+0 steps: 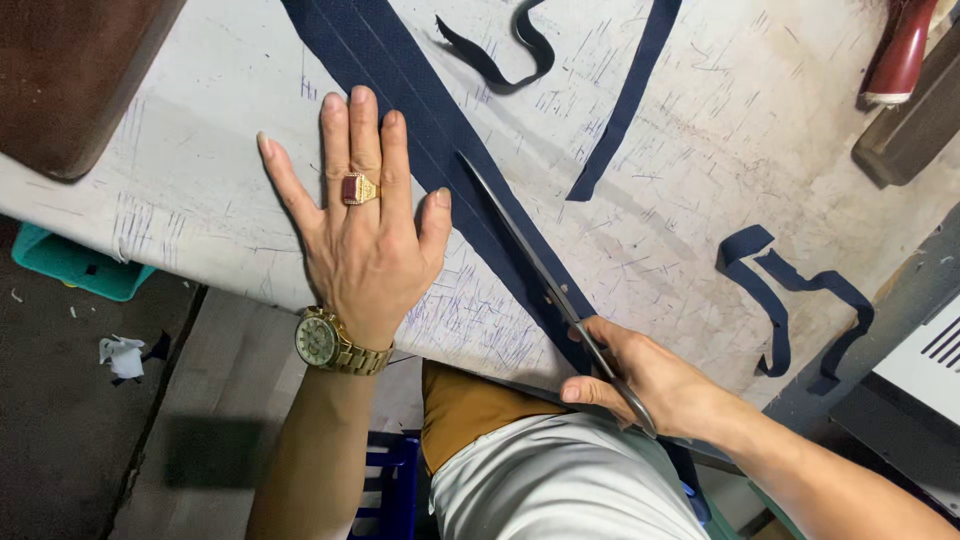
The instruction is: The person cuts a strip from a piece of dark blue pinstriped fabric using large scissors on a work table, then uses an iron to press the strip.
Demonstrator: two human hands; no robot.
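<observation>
My left hand (365, 235) lies flat on the white, pen-marked table (690, 130), fingers spread, its thumb and fingertips on the edge of a long navy fabric strip (430, 110). It wears a gold ring with a red stone and a gold watch. My right hand (640, 375) grips the handles of large metal scissors (530, 255) at the table's near edge. The scissor blades lie along the navy strip, pointing up toward my left hand.
Narrow navy fabric offcuts lie about: one straight strip (625, 105), a curled one (500, 60) at the top, a looped one (790, 295) at right. A brown board (70, 70) sits top left, a red-handled tool (900, 55) top right, a teal bin (75, 265) below left.
</observation>
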